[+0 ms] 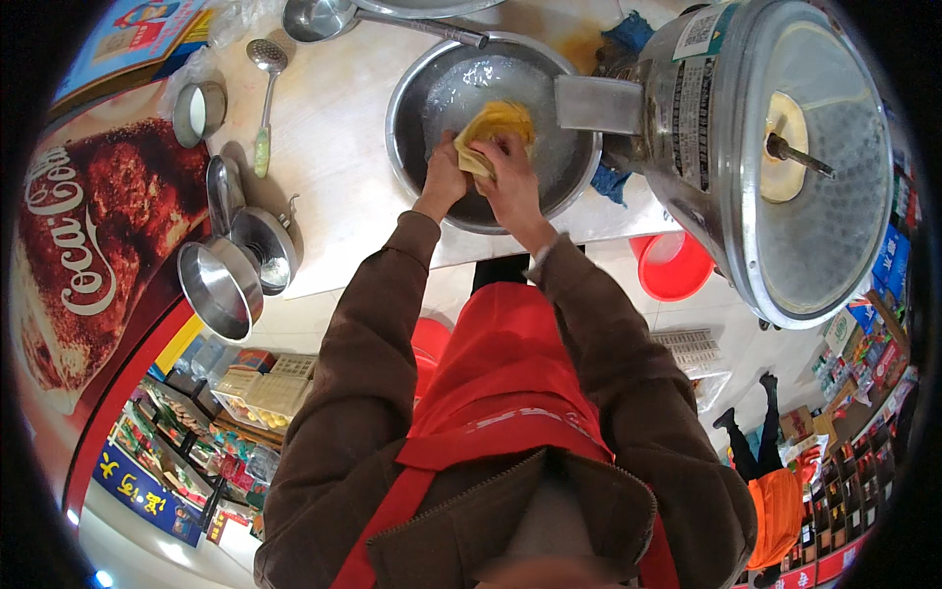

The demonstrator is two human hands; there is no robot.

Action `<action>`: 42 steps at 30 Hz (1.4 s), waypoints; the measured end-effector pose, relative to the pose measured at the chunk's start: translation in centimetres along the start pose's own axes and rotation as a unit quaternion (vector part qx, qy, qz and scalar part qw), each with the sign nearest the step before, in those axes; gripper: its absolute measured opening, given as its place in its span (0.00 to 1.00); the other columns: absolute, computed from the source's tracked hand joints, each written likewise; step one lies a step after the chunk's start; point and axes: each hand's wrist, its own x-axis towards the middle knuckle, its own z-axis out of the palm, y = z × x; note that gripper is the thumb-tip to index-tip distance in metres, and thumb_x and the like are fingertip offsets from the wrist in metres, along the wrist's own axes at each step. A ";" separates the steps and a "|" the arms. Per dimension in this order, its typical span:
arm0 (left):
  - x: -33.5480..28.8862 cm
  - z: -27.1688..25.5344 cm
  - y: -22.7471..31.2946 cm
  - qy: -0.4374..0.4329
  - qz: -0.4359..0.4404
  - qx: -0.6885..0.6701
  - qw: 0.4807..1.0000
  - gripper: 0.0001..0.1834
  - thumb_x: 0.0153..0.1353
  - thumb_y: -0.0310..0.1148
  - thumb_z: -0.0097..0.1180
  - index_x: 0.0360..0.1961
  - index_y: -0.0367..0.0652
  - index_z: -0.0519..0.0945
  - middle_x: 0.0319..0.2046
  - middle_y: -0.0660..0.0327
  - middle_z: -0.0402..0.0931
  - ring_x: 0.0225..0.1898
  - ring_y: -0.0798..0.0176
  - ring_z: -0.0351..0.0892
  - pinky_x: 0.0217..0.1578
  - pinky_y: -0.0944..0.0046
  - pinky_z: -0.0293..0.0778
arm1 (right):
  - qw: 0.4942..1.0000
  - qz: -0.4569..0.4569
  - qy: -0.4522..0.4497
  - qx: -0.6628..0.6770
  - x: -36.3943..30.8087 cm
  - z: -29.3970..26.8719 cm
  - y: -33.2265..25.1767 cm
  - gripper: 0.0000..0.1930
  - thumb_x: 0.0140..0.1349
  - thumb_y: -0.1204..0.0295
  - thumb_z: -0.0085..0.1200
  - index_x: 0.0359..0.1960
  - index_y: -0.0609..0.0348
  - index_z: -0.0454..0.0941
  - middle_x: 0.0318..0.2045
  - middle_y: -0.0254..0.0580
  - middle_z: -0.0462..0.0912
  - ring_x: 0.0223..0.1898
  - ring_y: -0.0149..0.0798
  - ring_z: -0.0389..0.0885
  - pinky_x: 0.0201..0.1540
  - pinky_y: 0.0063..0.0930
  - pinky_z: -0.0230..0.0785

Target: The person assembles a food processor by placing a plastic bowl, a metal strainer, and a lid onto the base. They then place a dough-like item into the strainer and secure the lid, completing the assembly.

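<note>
A crumpled yellow cloth (502, 126) is held by both hands over a wide steel basin (394, 147) on the worktop. My left hand (446, 172) grips its left edge with fingers closed. My right hand (508, 179) is closed on its near side, fingers bent and pressed into the folds. Cloudy, foamy-looking liquid (471, 83) shows in the basin around the cloth. Just right of my right hand, the metal spout (599, 104) of a large steel machine (706, 147) reaches over the basin's rim.
Left on the worktop (324, 177) are a green-handled skimmer (263, 137), a small metal cup (199, 113) and several steel pans (221, 290). A long-handled ladle (324, 18) lies at the back. A red bucket (675, 265) stands below the worktop's edge. Another person in orange (775, 510) is behind, right.
</note>
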 end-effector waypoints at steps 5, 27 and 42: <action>1.3 -0.8 0.7 -0.007 -0.077 0.034 0.996 0.23 0.54 0.29 0.58 0.50 0.31 0.73 0.41 0.41 0.79 0.48 0.42 0.79 0.49 0.53 0.74 | 0.998 0.060 -0.006 0.012 4.8 3.3 3.1 0.16 0.58 0.71 0.55 0.49 0.52 0.77 0.48 0.52 0.75 0.52 0.55 0.74 0.52 0.44 0.67; -0.1 1.5 2.6 0.106 -0.015 -0.068 0.992 0.18 0.60 0.30 0.60 0.50 0.35 0.76 0.47 0.49 0.78 0.48 0.54 0.79 0.49 0.59 0.72 | 0.990 0.121 0.072 0.007 6.0 1.2 8.1 0.13 0.62 0.68 0.53 0.45 0.59 0.78 0.41 0.50 0.80 0.42 0.51 0.79 0.43 0.41 0.71; 0.0 0.9 4.5 0.056 0.120 0.228 0.965 0.10 0.54 0.29 0.60 0.36 0.38 0.75 0.34 0.49 0.75 0.40 0.41 0.77 0.41 0.46 0.73 | 0.996 0.070 0.028 0.053 -0.5 -0.8 3.2 0.14 0.62 0.66 0.52 0.47 0.57 0.77 0.44 0.49 0.80 0.44 0.51 0.78 0.46 0.40 0.69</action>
